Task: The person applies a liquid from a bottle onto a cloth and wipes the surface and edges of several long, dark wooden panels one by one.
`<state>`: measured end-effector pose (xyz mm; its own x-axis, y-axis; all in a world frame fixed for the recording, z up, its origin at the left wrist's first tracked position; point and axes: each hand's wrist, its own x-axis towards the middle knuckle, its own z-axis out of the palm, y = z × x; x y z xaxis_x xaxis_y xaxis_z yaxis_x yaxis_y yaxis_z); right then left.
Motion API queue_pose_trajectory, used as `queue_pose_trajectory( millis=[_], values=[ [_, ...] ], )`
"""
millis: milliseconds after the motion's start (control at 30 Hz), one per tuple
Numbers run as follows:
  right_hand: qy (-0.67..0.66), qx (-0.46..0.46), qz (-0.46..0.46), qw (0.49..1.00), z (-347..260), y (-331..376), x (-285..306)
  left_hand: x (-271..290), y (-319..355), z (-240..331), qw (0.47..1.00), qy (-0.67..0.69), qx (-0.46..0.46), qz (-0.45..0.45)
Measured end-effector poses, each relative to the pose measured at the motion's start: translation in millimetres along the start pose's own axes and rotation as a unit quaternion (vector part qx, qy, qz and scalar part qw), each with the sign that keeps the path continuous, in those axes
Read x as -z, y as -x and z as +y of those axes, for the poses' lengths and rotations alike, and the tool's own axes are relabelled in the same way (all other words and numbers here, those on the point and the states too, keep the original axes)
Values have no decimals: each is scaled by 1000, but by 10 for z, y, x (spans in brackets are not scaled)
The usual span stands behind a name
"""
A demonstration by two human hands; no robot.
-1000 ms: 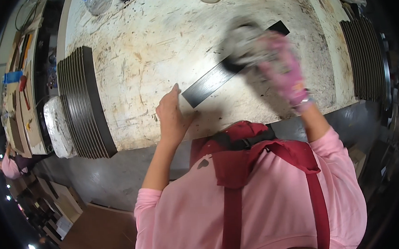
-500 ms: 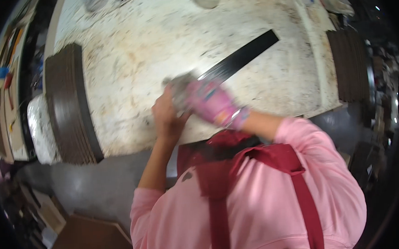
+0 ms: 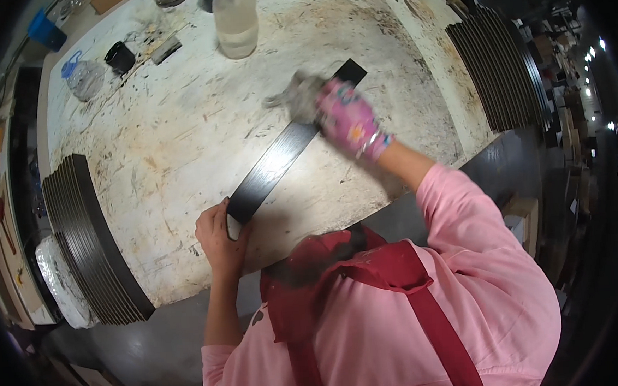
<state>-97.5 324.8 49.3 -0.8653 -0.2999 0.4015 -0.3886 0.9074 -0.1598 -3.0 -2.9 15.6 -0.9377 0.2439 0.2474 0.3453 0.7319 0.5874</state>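
A flat black wooden slat [image 3: 273, 165] lies slantwise on the worn white table, its far end pointing up and right. My bare left hand [image 3: 221, 239] grips its near end, fingers on one side and thumb on the other. In a pink flowered glove, my right hand [image 3: 350, 120] is closed around a crumpled grey rag [image 3: 302, 98]. The rag rests across the upper part of the slat and covers a stretch of it. Some motion blur softens the glove and rag.
Stacked dark slats stand at the table's left edge [image 3: 92, 241] and right edge [image 3: 496, 68]. Toward the back are a bottle of cloudy liquid [image 3: 236, 24], a small black cup [image 3: 119, 57], a clear jug with a blue cap [image 3: 84, 78] and a small block [image 3: 166, 50].
My left hand has moved down to the slat's near end, away from the rag. My right hand has carried the rag up along the slat. The view has shifted, showing more of the table's back.
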Motion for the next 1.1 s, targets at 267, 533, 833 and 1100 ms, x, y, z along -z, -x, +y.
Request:
queue_pose_trajectory(
  millis=[267, 533, 833, 1100],
  values=[
    [27, -27, -92, 995, -51, -27, -7, -21, -24, 92, 998, -3, 47, -31],
    [92, -312, -186, 927, 2025, 51, 530, 7, -55, 121, 996, 20, 68, -54],
    [39, -188, -12, 981, 1108, 29, 59, 11, -49, 87, 997, 10, 50, -57],
    [-80, -13, -68, 994, -408, -149, -90, 8, -46, 35, 998, 12, 47, -48]
  ],
)
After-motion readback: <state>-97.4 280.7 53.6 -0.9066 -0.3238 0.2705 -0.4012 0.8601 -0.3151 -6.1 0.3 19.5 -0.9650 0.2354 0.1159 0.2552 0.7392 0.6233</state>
